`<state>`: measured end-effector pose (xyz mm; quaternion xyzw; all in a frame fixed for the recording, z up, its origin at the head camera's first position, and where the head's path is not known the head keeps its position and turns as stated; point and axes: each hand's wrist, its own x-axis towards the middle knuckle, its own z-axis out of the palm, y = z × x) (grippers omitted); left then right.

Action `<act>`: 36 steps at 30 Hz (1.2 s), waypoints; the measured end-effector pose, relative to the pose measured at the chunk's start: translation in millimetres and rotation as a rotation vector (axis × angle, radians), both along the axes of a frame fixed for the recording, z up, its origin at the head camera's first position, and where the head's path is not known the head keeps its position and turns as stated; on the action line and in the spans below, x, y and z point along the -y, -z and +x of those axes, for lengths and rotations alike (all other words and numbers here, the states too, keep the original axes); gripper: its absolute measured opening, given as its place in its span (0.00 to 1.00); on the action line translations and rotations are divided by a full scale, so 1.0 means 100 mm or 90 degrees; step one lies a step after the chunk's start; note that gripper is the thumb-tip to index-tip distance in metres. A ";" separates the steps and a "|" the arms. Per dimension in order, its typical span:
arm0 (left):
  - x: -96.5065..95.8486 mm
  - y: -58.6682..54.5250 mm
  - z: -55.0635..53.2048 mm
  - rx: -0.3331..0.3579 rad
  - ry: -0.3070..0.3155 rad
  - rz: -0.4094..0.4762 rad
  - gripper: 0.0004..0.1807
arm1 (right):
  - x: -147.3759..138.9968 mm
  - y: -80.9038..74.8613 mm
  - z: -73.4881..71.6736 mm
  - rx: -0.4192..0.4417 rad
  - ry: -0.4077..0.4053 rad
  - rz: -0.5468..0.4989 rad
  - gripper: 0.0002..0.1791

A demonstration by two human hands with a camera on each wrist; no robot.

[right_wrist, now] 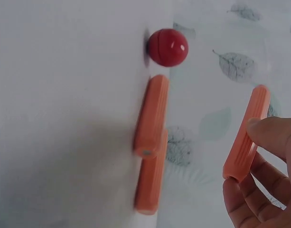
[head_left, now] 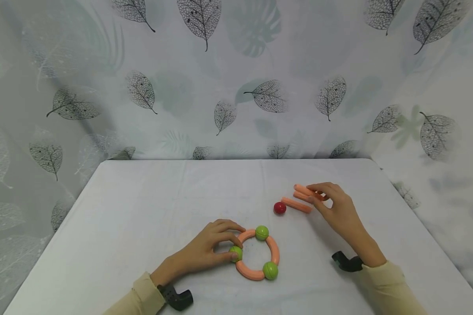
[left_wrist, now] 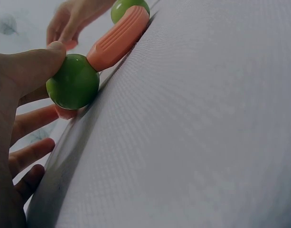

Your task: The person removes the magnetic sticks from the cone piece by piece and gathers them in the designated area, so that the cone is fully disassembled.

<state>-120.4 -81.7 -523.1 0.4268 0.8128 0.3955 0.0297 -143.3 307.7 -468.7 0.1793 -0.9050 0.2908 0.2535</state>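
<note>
On the white table lies a ring of curved orange pieces joined by three green balls. My left hand pinches the ring's left green ball between thumb and fingers, the other fingers spread beside it. Farther back on the right, my right hand pinches a straight ribbed orange stick, raised off the table in the right wrist view. Below and beside it lie two more orange sticks, one nearer me than the other. A shiny red ball sits at the left end of the nearer stick.
The white tabletop ends at a straight back edge. A leaf-patterned curtain hangs behind it and along both sides. Dark camera mounts are strapped to both wrists.
</note>
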 end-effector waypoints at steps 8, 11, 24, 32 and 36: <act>0.00 0.00 0.00 -0.007 -0.003 -0.002 0.08 | -0.21 0.11 -0.05 0.018 0.038 -0.011 0.21; 0.00 0.00 0.00 -0.008 -0.001 0.001 0.08 | -0.27 0.14 -0.06 0.048 0.055 -0.026 0.19; 0.00 0.01 -0.01 -0.016 -0.001 0.003 0.08 | -0.48 0.19 -0.07 0.175 0.119 -0.043 0.17; 0.00 -0.01 0.00 0.011 -0.002 -0.004 0.08 | -0.54 0.21 -0.07 0.223 0.140 -0.029 0.19; 0.00 -0.01 0.00 0.006 -0.001 0.000 0.08 | -0.52 0.18 -0.05 0.243 0.149 -0.025 0.20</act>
